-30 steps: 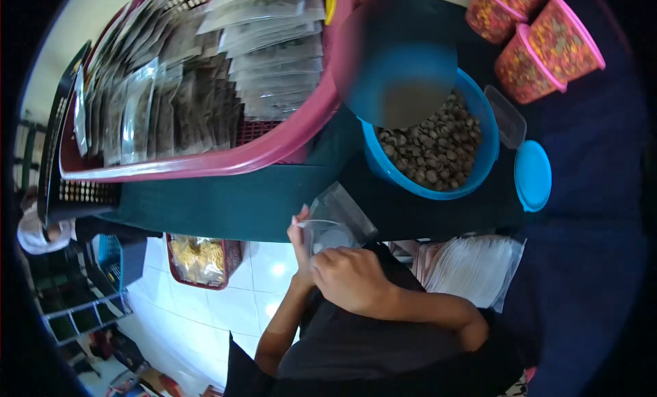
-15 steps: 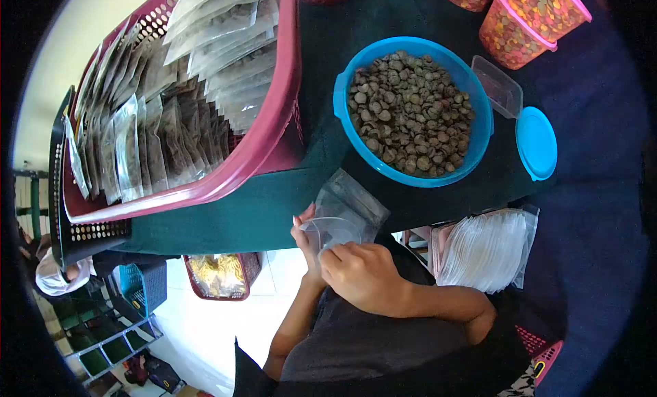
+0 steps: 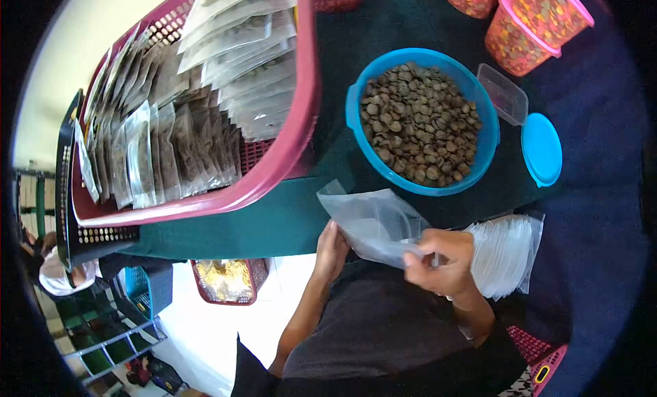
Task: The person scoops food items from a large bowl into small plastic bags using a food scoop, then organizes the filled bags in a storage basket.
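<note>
A clear plastic bag (image 3: 373, 219) is stretched between my two hands at the table's front edge. Its left edge rests in my left hand (image 3: 331, 252), whose fingers are partly hidden by the plastic. On the other side, my right hand (image 3: 443, 261) is closed in a pinch on the bag's near right corner. No contents show inside the bag. Just beyond it stands a blue basin (image 3: 356, 127) filled with small, round, dark brown pieces (image 3: 421, 120). Beside my right hand lies a stack of clear plastic bags (image 3: 503, 253).
A maroon basket (image 3: 311, 103) packed with filled bags (image 3: 185, 144) stands on the left. To the right are a blue lid (image 3: 540, 149), a clear plastic box (image 3: 503, 95) and pink-rimmed tubs (image 3: 520, 45) of colourful pieces. Another person (image 3: 68, 270) is at far left.
My right hand has moved right, pulling the bag's corner outward so the bag now spreads wide. My left hand has shifted slightly right. The view has moved a little.
</note>
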`<state>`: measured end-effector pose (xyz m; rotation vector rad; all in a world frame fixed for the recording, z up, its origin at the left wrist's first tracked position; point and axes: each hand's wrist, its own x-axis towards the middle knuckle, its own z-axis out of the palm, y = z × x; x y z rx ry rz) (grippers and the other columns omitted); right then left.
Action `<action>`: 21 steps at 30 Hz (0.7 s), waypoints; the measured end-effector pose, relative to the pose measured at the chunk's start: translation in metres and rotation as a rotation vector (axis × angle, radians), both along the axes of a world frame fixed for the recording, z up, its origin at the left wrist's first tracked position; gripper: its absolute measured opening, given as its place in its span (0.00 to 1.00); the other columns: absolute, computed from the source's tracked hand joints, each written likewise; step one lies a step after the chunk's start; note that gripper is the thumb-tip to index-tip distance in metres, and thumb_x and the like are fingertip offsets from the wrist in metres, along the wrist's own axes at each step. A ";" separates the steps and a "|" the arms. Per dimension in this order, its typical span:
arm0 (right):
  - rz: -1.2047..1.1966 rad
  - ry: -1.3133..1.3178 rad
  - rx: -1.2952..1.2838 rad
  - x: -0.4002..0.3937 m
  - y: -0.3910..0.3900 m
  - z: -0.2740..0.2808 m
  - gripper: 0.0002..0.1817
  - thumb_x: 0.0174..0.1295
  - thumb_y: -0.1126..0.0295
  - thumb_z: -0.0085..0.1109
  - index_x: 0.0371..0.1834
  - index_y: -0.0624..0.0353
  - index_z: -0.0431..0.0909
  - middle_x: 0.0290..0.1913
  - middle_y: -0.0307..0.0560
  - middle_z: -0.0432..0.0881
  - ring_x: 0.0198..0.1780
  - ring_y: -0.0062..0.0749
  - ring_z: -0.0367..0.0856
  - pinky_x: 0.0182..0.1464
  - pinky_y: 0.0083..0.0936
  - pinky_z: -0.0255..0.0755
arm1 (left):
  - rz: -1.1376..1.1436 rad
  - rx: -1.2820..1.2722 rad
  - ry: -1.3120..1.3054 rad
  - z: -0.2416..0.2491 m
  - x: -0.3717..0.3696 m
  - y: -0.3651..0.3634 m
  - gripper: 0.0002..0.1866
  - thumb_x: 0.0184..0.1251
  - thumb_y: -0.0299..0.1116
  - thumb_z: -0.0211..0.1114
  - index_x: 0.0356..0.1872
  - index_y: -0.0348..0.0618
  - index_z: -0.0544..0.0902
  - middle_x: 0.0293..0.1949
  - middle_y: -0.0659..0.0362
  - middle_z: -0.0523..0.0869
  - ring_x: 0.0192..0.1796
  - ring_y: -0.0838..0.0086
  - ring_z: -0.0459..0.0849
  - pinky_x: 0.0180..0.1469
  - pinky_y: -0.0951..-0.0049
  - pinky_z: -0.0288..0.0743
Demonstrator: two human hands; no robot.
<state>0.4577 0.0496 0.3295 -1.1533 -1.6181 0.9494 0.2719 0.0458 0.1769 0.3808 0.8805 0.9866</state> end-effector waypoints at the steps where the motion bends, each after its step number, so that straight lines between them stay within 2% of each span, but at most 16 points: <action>1: -0.030 -0.008 0.026 0.005 0.000 -0.001 0.06 0.42 0.75 0.62 0.17 0.61 0.74 0.14 0.39 0.72 0.13 0.19 0.68 0.16 0.16 0.61 | 0.012 0.012 -0.067 -0.002 0.000 0.001 0.21 0.67 0.42 0.43 0.54 0.38 0.63 0.52 0.54 0.71 0.54 0.68 0.68 0.56 0.67 0.60; 4: -0.071 0.019 0.042 0.017 -0.003 -0.004 0.06 0.42 0.75 0.61 0.16 0.62 0.73 0.14 0.39 0.71 0.13 0.16 0.66 0.16 0.14 0.57 | -0.001 0.086 -0.211 0.010 0.002 0.004 0.19 0.66 0.40 0.44 0.53 0.39 0.65 0.50 0.57 0.73 0.52 0.71 0.71 0.55 0.67 0.62; 8: -0.175 0.097 0.044 0.022 -0.003 -0.009 0.08 0.41 0.73 0.60 0.15 0.63 0.71 0.13 0.38 0.69 0.14 0.15 0.62 0.16 0.13 0.52 | 0.084 -0.137 -0.387 0.022 0.008 0.004 0.16 0.65 0.39 0.47 0.50 0.41 0.68 0.45 0.60 0.75 0.47 0.74 0.74 0.51 0.70 0.66; 9: -0.191 0.128 0.032 0.027 -0.004 -0.015 0.10 0.42 0.71 0.60 0.14 0.64 0.69 0.14 0.39 0.70 0.16 0.16 0.64 0.18 0.13 0.54 | 0.103 -0.137 -0.398 0.024 0.009 0.005 0.16 0.65 0.39 0.47 0.50 0.41 0.68 0.45 0.60 0.75 0.47 0.74 0.74 0.51 0.70 0.66; 11: -0.196 0.168 -0.003 0.034 -0.004 -0.016 0.10 0.43 0.71 0.59 0.15 0.64 0.69 0.15 0.41 0.70 0.17 0.17 0.64 0.19 0.13 0.55 | 0.097 0.009 -0.304 0.025 0.009 0.005 0.15 0.65 0.38 0.48 0.48 0.41 0.68 0.41 0.60 0.77 0.44 0.76 0.75 0.47 0.71 0.69; 14: -0.192 0.261 -0.061 0.034 -0.002 -0.013 0.09 0.45 0.73 0.57 0.15 0.65 0.69 0.17 0.43 0.71 0.19 0.20 0.66 0.21 0.14 0.57 | 0.045 0.081 -0.244 0.018 0.007 0.005 0.13 0.65 0.37 0.49 0.46 0.42 0.68 0.40 0.61 0.77 0.42 0.77 0.76 0.45 0.71 0.70; 16: -0.190 0.047 0.036 0.025 0.002 -0.009 0.09 0.43 0.74 0.58 0.15 0.64 0.69 0.15 0.41 0.70 0.17 0.18 0.66 0.20 0.13 0.57 | 0.083 0.023 -0.164 0.025 0.009 0.009 0.13 0.64 0.37 0.49 0.45 0.42 0.69 0.39 0.62 0.77 0.41 0.78 0.75 0.44 0.72 0.70; 17: -0.180 0.044 0.036 0.019 0.004 -0.009 0.09 0.43 0.74 0.58 0.15 0.64 0.69 0.15 0.41 0.70 0.17 0.18 0.66 0.20 0.13 0.57 | 0.105 -0.033 -0.078 0.028 0.011 0.012 0.12 0.64 0.36 0.49 0.44 0.43 0.69 0.38 0.62 0.76 0.39 0.78 0.75 0.43 0.73 0.70; 19: -0.136 -0.124 0.066 0.004 0.007 -0.009 0.09 0.41 0.76 0.60 0.14 0.63 0.69 0.13 0.39 0.69 0.15 0.15 0.65 0.18 0.13 0.57 | 0.094 -0.085 -0.056 0.014 0.013 0.017 0.12 0.63 0.36 0.50 0.44 0.43 0.70 0.37 0.63 0.76 0.36 0.78 0.74 0.40 0.74 0.69; 20: -0.131 -0.124 0.067 -0.004 0.008 -0.011 0.09 0.41 0.76 0.60 0.14 0.63 0.69 0.13 0.39 0.69 0.15 0.15 0.65 0.18 0.13 0.57 | 0.073 -0.138 -0.031 0.003 0.015 0.019 0.11 0.63 0.35 0.50 0.43 0.42 0.70 0.36 0.63 0.75 0.33 0.79 0.74 0.38 0.75 0.69; 21: -0.148 -0.181 0.062 -0.011 0.009 -0.013 0.09 0.40 0.78 0.61 0.14 0.63 0.69 0.13 0.38 0.69 0.14 0.14 0.65 0.17 0.12 0.57 | 0.052 -0.161 0.078 -0.011 0.018 0.021 0.12 0.62 0.36 0.51 0.43 0.40 0.69 0.30 0.62 0.75 0.28 0.78 0.71 0.33 0.78 0.67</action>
